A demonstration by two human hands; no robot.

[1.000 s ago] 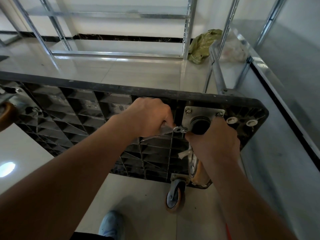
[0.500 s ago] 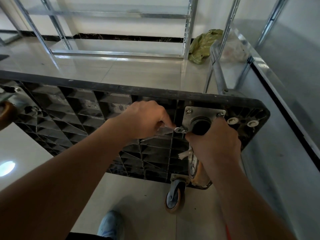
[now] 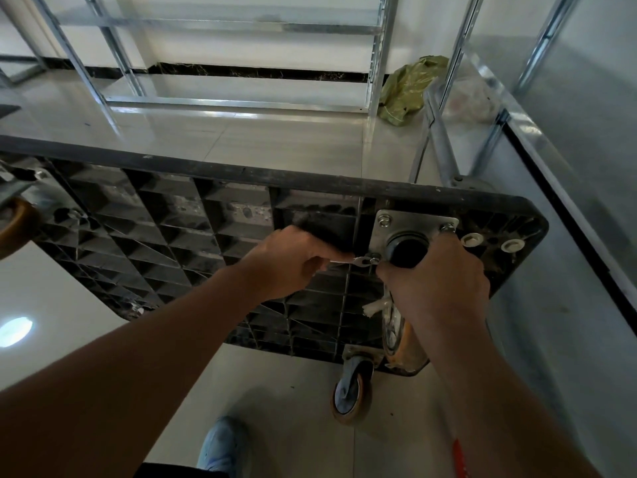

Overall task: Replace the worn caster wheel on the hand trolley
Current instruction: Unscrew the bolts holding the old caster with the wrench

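At the far left edge an orange-rimmed wheel (image 3: 13, 224) in its metal fork pokes into view, fixed to the trolley (image 3: 241, 174), which stands tipped on its side with the black ribbed underside facing me and its dark rim running across the top. Behind it, on the tiled floor (image 3: 275, 139), is a bare metal rack (image 3: 241, 27) against the white wall. My left hand (image 3: 289, 262) comes in over the ribs with its fingers curled tight round the handle of a small spanner (image 3: 348, 260), whose head sits on the bolt (image 3: 373, 260) at the lower left corner of the caster plate (image 3: 413, 224). That steel plate lies flat against the underside near the trolley's right end, with a bolt head showing at each of its two upper corners. My right hand (image 3: 437, 284) grips the caster just beside the spanner head, fingers wrapped round the dark swivel neck (image 3: 406, 251) below the plate, so the back of my hand hides most of the fork. Under my wrist the caster's orange wheel (image 3: 403, 343) hangs down, edge on to me, and just left of it another caster (image 3: 351, 395) with a grey hub and orange tread touches the floor. Near the bottom edge is the toe of my pale blue shoe (image 3: 220, 446). To the right of the plate two white plugs (image 3: 491, 242) sit in the trolley's corner. Beyond that corner a crumpled green bag (image 3: 410, 89) lies on the floor beside the folded handle tube (image 3: 441, 146), with a grey wall (image 3: 586, 167) along the right
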